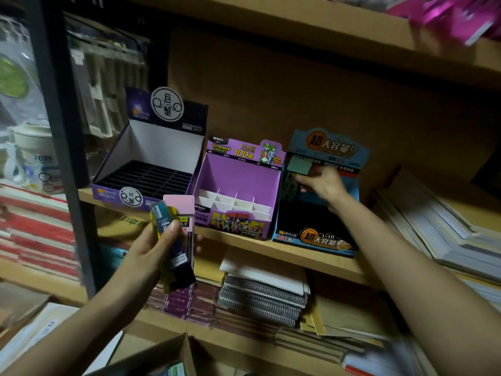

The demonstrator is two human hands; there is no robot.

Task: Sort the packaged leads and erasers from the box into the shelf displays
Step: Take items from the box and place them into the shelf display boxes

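Three display boxes stand on the wooden shelf (271, 249): a dark purple one (151, 164) at the left, a light purple Ultraman one (238, 185) in the middle, a blue one (320, 202) at the right. My left hand (151, 248) grips a fanned bundle of lead packages (176, 234), pink, teal and dark, in front of the shelf edge. Inside the blue display my right hand (324, 183) pinches a pale green lead package (298, 169). The cardboard box (162, 356) sits at the bottom of the view, with packages showing inside.
Spiral notebooks (263, 297) and paper stacks lie on the shelf below. White paper piles (439, 226) are stacked to the right of the blue display. A black shelf post (62, 131) stands at the left, with red-spined stacks (35, 232) beyond it.
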